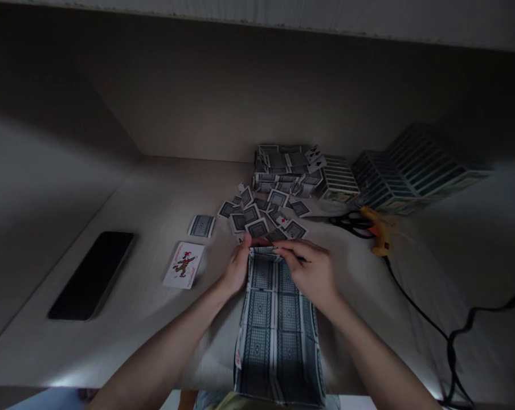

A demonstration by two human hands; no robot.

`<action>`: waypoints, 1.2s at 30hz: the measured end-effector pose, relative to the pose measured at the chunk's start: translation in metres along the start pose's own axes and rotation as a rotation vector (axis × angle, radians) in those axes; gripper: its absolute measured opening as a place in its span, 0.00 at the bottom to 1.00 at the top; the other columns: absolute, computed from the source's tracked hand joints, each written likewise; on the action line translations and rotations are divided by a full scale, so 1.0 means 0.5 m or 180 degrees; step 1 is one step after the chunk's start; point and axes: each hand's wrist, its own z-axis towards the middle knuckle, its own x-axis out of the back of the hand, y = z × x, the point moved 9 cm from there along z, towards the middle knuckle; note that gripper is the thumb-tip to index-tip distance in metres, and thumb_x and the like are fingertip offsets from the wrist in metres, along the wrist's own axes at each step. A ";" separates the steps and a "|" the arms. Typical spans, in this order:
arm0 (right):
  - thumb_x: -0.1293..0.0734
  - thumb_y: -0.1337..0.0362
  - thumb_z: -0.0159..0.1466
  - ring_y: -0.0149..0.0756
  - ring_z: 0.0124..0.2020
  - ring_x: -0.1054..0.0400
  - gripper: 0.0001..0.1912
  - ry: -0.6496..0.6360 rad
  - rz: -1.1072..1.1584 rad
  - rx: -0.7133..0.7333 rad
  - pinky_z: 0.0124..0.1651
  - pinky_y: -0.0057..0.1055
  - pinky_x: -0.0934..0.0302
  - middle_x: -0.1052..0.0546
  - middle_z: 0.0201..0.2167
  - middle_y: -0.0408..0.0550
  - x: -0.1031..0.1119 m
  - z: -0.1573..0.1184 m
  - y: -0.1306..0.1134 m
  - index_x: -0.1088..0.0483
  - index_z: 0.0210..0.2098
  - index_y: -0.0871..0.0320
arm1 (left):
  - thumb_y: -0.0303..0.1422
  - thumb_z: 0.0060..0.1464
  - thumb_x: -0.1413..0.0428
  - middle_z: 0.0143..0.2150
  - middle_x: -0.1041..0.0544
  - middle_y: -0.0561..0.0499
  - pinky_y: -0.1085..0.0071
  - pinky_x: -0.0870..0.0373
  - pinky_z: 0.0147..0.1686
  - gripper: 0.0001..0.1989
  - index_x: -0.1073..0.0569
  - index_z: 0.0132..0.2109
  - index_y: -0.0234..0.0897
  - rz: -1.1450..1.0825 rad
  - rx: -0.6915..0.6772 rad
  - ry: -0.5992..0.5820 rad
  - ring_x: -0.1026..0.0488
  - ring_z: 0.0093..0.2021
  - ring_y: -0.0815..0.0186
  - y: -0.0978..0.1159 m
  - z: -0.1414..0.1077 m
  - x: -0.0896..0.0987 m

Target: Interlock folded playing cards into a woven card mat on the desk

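Trough of playing cards (pixel 274 319) lies at the near middle of the tabletop (pixel 146 193), directly between the forearms, its far end in both hands. From my remote post I record the left hand (pixel 239 265) closed about the far left corner, thumb uppermost. The right hand (pixel 311 273) pinches the far rim between thumb and index finger; whether it also holds a small piece there, I cannot tell.

Condition: long, open-topped, with raised side walls; grey-blue patterned card backs line the inside, with pale seams between them. I count two columns across the floor and at least three rows. A red-marked patch shows on the near left wall.

Count of other items, moving outward: loose folded cards (pixel 257 228) just beyond the hands, at least ten, overlapping too much for an exact figure; one face-down card pile (pixel 201 226) and one face-up joker (pixel 184 265) to the left; one dark phone (pixel 90 276) farther left. Behind the loose cards I note one card-covered block (pixel 278 185), with striped stacks (pixel 420 165) to its right. Below these lie one pair of black-handled scissors (pixel 351 223) and, touching or just beside it, one yellow glue gun (pixel 379 228) with a black cord (pixel 415 307).
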 end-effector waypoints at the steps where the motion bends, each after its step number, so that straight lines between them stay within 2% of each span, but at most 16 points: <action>1: 0.37 0.70 0.58 0.32 0.34 0.28 0.08 -0.0001 0.0026 0.0001 0.38 0.28 0.35 0.22 0.31 0.42 0.000 0.000 0.000 0.26 0.32 0.53 | 0.53 0.54 0.63 0.31 0.23 0.49 0.68 0.35 0.35 0.31 0.25 0.33 0.35 -0.0012 -0.0007 -0.0012 0.28 0.34 0.62 -0.001 0.000 0.000; 10: 0.37 0.71 0.58 0.31 0.33 0.28 0.09 -0.0127 0.0117 -0.0184 0.38 0.27 0.36 0.21 0.30 0.41 -0.007 0.003 0.015 0.26 0.32 0.53 | 0.55 0.51 0.62 0.27 0.23 0.48 0.66 0.33 0.34 0.32 0.24 0.32 0.36 0.0075 0.0014 0.0046 0.28 0.36 0.58 0.008 -0.003 0.000; 14: 0.36 0.69 0.57 0.32 0.33 0.28 0.07 -0.0173 0.0083 -0.0263 0.37 0.27 0.35 0.22 0.31 0.41 -0.009 0.001 0.020 0.26 0.31 0.53 | 0.56 0.51 0.63 0.30 0.22 0.48 0.66 0.33 0.36 0.33 0.24 0.34 0.35 -0.0026 0.0018 -0.0041 0.28 0.37 0.59 0.007 -0.003 -0.006; 20: 0.36 0.69 0.57 0.32 0.32 0.28 0.06 -0.0091 0.0018 -0.0089 0.37 0.27 0.36 0.22 0.29 0.42 -0.003 -0.001 0.004 0.26 0.30 0.54 | 0.56 0.52 0.65 0.35 0.22 0.46 0.66 0.34 0.41 0.35 0.25 0.36 0.32 0.0010 -0.0038 -0.0101 0.28 0.39 0.60 0.001 0.000 -0.005; 30: 0.37 0.69 0.57 0.33 0.31 0.28 0.06 -0.0206 0.0061 -0.0201 0.36 0.29 0.36 0.22 0.29 0.43 -0.009 -0.003 0.015 0.27 0.29 0.54 | 0.55 0.53 0.65 0.32 0.22 0.45 0.64 0.32 0.39 0.34 0.24 0.37 0.34 -0.0037 -0.0022 -0.0178 0.27 0.40 0.57 0.000 0.001 -0.007; 36: 0.35 0.67 0.57 0.34 0.32 0.29 0.03 -0.0187 0.0023 0.0061 0.38 0.30 0.37 0.23 0.28 0.44 -0.007 0.001 -0.007 0.29 0.28 0.55 | 0.54 0.53 0.65 0.35 0.22 0.46 0.64 0.32 0.40 0.34 0.24 0.39 0.35 -0.0076 -0.0054 -0.0196 0.27 0.39 0.58 0.006 0.002 -0.008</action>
